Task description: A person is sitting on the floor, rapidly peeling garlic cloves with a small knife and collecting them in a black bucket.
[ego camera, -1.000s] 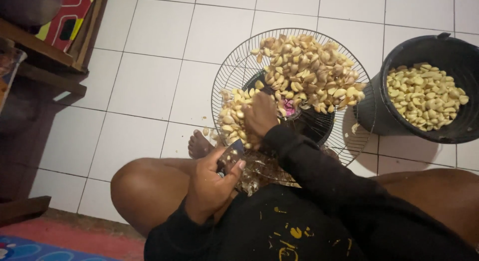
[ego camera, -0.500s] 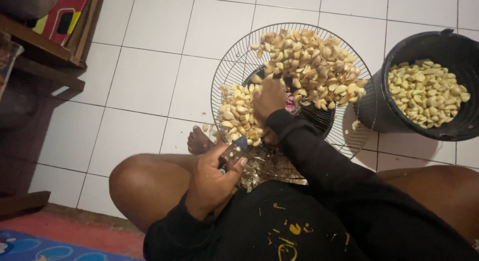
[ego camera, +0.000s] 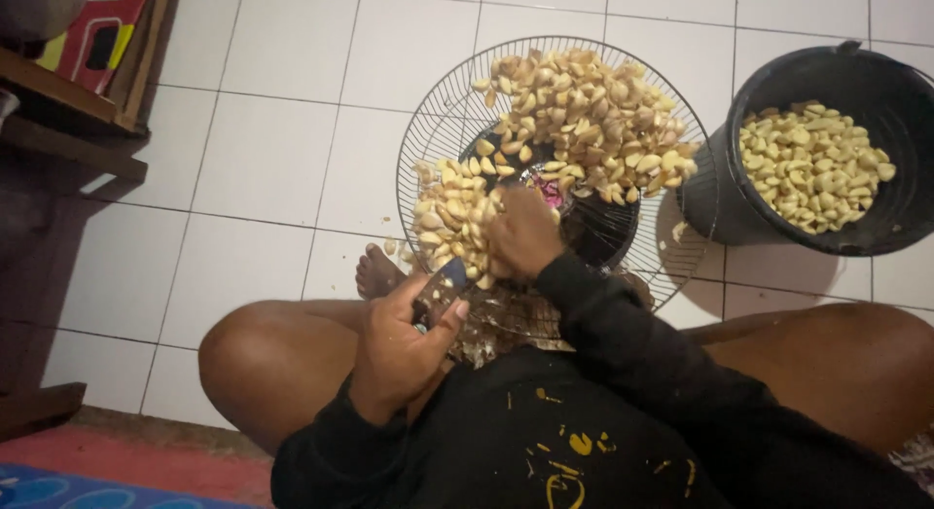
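Two hands are at work over a round wire grille [ego camera: 438,129] lying flat on the white tiled floor [ego camera: 253,129], directly in front of a person seated cross-legged in a black top.

The left hand [ego camera: 404,348] is curled closed around a small knife [ego camera: 440,287]; the thumb and fingers wrap the handle, and the blade points up toward twelve o'clock, just beside the near edge of the grille.

The right hand [ego camera: 525,232] lies palm down on the pile of garlic cloves [ego camera: 574,120] heaped on the grille, its fingers bent into the cloves at the pile's seven o'clock side. Whether it has pinched up a clove cannot be told, as the fingertips are buried among them.

The cloves form two masses: a larger one at twelve to two o'clock on the grille, a smaller one at nine o'clock, touching the right hand. A dark hub shows at the grille's centre, with a scrap of purple beside it. Loose papery skins [ego camera: 486,339] lie at the six o'clock rim, between the hands and the person's lap.

A black bucket [ego camera: 769,217] stands at three o'clock from the grille, just beside its rim, holding pale peeled cloves [ego camera: 812,163]. A bare foot [ego camera: 375,273] rests on the floor at eight o'clock of the grille. Dark wooden furniture [ego camera: 58,149] stands well apart at nine o'clock.
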